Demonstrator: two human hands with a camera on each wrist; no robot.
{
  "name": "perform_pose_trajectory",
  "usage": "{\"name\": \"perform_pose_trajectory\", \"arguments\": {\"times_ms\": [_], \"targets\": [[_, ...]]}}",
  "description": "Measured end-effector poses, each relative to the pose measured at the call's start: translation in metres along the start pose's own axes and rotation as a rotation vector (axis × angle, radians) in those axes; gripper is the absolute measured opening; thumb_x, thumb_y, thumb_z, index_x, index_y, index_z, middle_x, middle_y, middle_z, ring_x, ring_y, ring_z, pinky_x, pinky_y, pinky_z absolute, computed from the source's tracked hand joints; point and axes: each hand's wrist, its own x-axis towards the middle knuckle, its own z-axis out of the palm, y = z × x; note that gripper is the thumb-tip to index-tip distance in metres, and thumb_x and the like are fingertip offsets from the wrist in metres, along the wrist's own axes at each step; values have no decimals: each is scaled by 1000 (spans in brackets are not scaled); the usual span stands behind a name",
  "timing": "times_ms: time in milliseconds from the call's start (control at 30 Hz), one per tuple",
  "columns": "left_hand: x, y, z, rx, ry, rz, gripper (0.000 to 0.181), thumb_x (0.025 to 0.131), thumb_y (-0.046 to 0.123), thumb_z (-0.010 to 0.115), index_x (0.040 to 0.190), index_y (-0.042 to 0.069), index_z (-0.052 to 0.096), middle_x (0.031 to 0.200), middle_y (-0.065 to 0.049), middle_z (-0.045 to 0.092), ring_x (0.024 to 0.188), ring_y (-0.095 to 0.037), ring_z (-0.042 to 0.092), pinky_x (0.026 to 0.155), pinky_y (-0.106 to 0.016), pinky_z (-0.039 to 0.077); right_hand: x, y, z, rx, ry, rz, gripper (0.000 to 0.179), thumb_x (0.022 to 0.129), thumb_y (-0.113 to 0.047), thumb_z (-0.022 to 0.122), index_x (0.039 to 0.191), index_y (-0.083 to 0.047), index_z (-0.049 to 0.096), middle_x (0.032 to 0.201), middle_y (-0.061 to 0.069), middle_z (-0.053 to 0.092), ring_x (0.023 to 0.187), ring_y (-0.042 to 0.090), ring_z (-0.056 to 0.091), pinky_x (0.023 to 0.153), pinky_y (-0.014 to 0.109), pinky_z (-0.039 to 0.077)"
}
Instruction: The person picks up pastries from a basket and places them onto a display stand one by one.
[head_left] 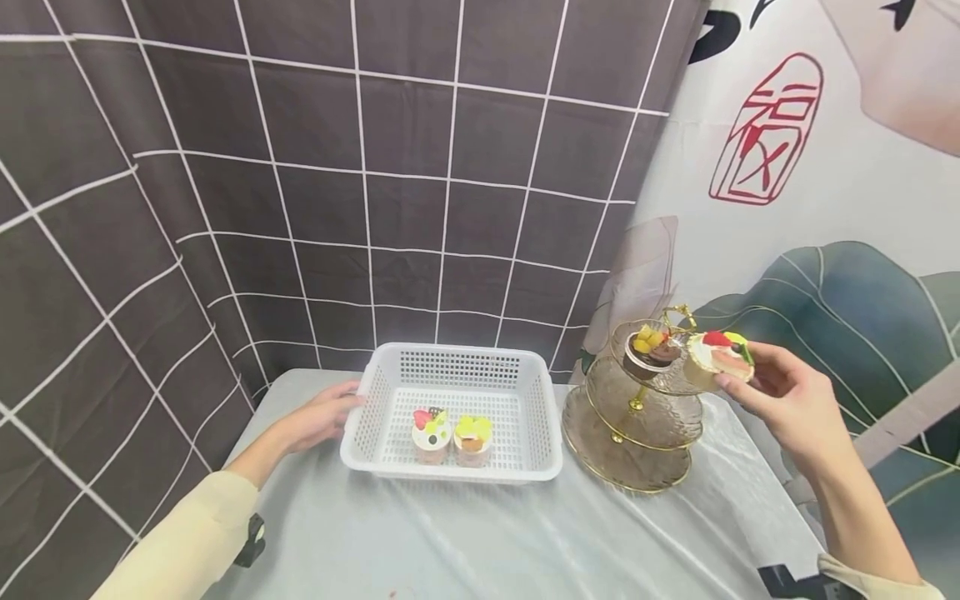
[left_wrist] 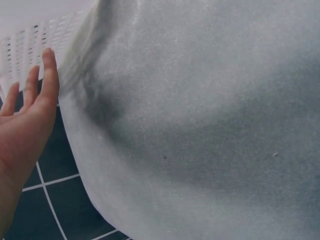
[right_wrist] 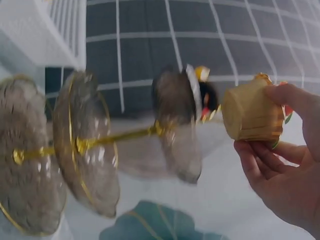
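Grid backdrop [head_left: 405, 208]: dark, white lines — beyond the left fingers [head_left: 341, 402]
Printed cloth [head_left: 885, 200]: mostly white, behind the right fingers [head_left: 767, 357]
Red stamp [head_left: 767, 133]: well above those
Teal shapes [head_left: 862, 292]: kinda leafy, behind those too
Table cover [head_left: 450, 533]: pale, wrinkly — below the left ones

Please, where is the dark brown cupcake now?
In the head view, the dark brown cupcake sits at right, on the stand's top tier, left of the pale cupcake in the right hand.
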Motion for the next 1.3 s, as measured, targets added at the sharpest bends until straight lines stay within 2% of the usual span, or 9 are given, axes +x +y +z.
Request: {"name": "perform_pose_trajectory", "arguments": {"times_ms": [233,400,500,667,833,967,1100,1233,1300], "targets": [[-1,-1,0,-13,0,6,63,115,24,43,166,-2,16,158,-33,41,140,-49,51,110,-59,52,19,29,1,-100,-28,107,67,97,-27,81,146,9,51,109,-18,58,91,-15,54,71,2,49],[1,-1,1,-11,6,6,63,116,24,42,166,-2,16,158,-33,41,140,-49,51,110,-59,52,28,32,12,-158,-17,96,68,96,-29,82,144,11,54,118,20,68,87,-16,53,68,2,47],[1,0,1,-4,3,6,63,116,24,42,167,-1,15,159,-33,41,141,-49,51,111,-59,51,29,29,17,-226,-12,102,71,96,-34,81,143,11,55,123,35,66,91,2,63,65,4,44],[2,-1,1,-11,2,4,63,116,25,42,167,-1,16,159,-33,41,141,-49,51,111,-59,51,29,24,20,-319,-50,93,74,98,-41,77,143,12,54,124,38,66,108,50,67,62,10,43],[3,-3,0,-16,3,2,63,116,23,41,166,-3,14,159,-34,39,141,-50,50,110,-60,51,30,21,19,-344,-79,54,72,99,-40,76,143,12,54,127,37,64,109,54,67,64,12,44],[3,-4,0,-26,5,-4,62,116,22,41,166,-3,14,160,-34,39,142,-50,49,111,-60,51,29,23,18,-350,-84,58,73,99,-39,77,144,13,52,130,40,62,110,56,66,70,28,55],[4,-4,-1,-19,1,-2,63,116,23,41,166,-3,14,159,-33,40,141,-49,50,112,-60,50,26,23,15,-339,-89,97,79,100,-41,75,151,11,45,139,42,55,117,61,61,81,56,61],[4,-4,-1,-17,-1,1,63,116,24,41,166,-3,13,159,-34,40,142,-49,50,112,-60,50,25,19,11,-308,-72,122,82,101,-42,73,157,8,38,148,42,48,124,64,54,93,76,50],[3,-3,-1,-16,-5,5,64,116,24,41,166,-4,12,159,-34,39,142,-50,49,111,-60,50,23,13,10,-305,-29,112,81,101,-41,73,158,6,39,150,39,48,126,63,53,96,77,48]]}}
